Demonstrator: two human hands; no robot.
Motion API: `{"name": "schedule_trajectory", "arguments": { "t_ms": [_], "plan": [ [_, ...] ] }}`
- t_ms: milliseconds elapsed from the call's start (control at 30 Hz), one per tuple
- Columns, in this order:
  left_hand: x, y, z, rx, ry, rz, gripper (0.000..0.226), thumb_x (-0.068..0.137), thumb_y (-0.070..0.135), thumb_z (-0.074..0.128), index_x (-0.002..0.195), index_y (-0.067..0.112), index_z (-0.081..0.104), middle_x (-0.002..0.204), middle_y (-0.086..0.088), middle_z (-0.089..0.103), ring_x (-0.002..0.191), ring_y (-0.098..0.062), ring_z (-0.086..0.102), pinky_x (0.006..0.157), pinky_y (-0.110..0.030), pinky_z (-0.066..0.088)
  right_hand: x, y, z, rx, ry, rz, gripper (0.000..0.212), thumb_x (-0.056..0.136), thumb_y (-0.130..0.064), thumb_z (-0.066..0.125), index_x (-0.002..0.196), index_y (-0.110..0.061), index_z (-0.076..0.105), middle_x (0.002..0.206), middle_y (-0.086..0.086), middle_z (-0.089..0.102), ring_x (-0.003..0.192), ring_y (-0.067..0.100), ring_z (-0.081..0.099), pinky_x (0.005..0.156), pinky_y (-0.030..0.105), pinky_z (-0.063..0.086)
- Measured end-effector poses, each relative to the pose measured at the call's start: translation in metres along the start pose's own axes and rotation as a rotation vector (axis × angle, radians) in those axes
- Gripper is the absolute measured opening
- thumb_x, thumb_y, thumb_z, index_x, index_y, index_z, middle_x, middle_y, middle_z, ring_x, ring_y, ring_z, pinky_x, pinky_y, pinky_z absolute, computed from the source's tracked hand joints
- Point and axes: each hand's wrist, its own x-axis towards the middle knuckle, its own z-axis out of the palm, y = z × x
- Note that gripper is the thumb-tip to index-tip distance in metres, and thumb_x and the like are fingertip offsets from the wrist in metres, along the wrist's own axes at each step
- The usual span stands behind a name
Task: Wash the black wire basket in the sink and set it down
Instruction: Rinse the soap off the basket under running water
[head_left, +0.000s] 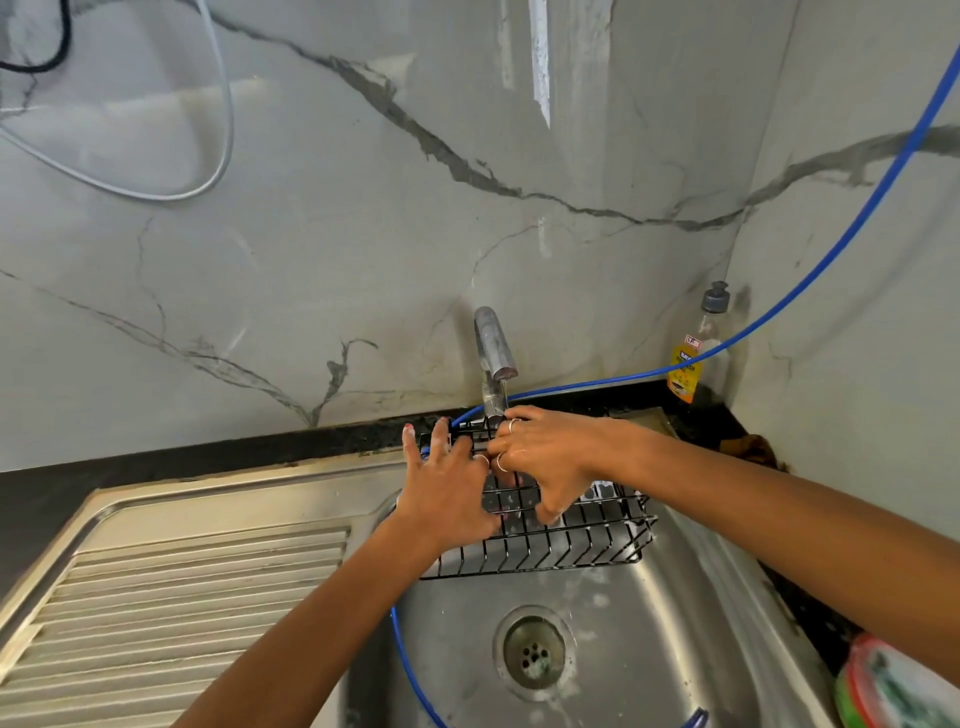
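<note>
The black wire basket is held over the sink at twelve o'clock from the drain, under the tap for rinsing (likely). The left hand presses it with spread fingers; the right hand grips its wires.

Basket in sink under tap; drainboard left; bottle behind right.

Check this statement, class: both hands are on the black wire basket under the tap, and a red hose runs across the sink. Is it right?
One detail is wrong: the hose is blue, not red. The head view shows it. The rest stands: the left hand and right hand are on the black wire basket under the tap, over the sink.
</note>
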Motion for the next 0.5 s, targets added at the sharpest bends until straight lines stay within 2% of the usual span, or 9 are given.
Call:
{"name": "schedule_trajectory", "arguments": {
  "t_ms": [100,167,233,300,367,500],
  "plan": [
    [-0.002,-0.003,-0.001,-0.099,0.052,-0.012,0.055,0.079,0.060,0.056,0.115,0.019,0.062,0.136,-0.002,0.044,0.143,-0.032,0.014,0.113,-0.063,0.013,-0.002,0.001,0.002,0.076,0.029,0.025,0.038,0.070,-0.039,0.069,0.100,-0.016,0.062,0.102,-0.004,0.053,0.113,0.017,0.048,0.115,0.042,0.014],
    [-0.005,-0.006,0.003,-0.159,0.081,-0.031,0.047,0.077,0.062,0.057,0.100,0.021,0.063,0.125,0.001,0.049,0.139,-0.029,0.019,0.111,-0.057,0.023,-0.003,0.002,0.004,0.210,0.105,0.050,0.025,0.073,-0.030,0.066,0.094,-0.018,0.063,0.095,-0.005,0.057,0.101,0.017,0.055,0.109,0.041,0.030],
    [-0.009,-0.009,0.009,-0.212,0.095,-0.060,0.047,0.074,0.067,0.056,0.091,0.024,0.062,0.118,0.004,0.052,0.135,-0.027,0.024,0.109,-0.052,0.029,-0.006,0.003,0.006,0.454,0.204,0.105,0.023,0.081,-0.023,0.063,0.103,-0.021,0.066,0.103,-0.004,0.061,0.099,0.014,0.056,0.096,0.037,0.043],
    [-0.013,-0.011,0.017,-0.279,0.102,-0.109,0.045,0.072,0.070,0.058,0.084,0.027,0.058,0.117,0.006,0.053,0.134,-0.026,0.025,0.107,-0.049,0.031,-0.008,0.006,0.006,0.649,0.276,0.195,0.025,0.087,-0.022,0.060,0.112,-0.023,0.065,0.115,-0.005,0.060,0.104,0.006,0.052,0.093,0.027,0.042],
    [-0.018,-0.013,0.025,-0.343,0.106,-0.165,0.044,0.070,0.073,0.059,0.080,0.030,0.053,0.117,0.007,0.054,0.134,-0.026,0.026,0.106,-0.048,0.033,-0.006,0.011,0.005,0.785,0.327,0.287,0.024,0.090,-0.021,0.059,0.114,-0.022,0.064,0.119,-0.004,0.061,0.104,0.003,0.052,0.091,0.022,0.040],
    [-0.024,-0.013,0.036,-0.393,0.128,-0.235,0.047,0.068,0.076,0.059,0.082,0.032,0.054,0.125,0.006,0.054,0.137,-0.028,0.024,0.107,-0.051,0.034,0.006,0.023,0.002,1.015,0.425,0.410,0.019,0.093,-0.021,0.056,0.109,-0.019,0.066,0.105,-0.002,0.067,0.097,0.011,0.063,0.087,0.024,0.050]
  ]
}}
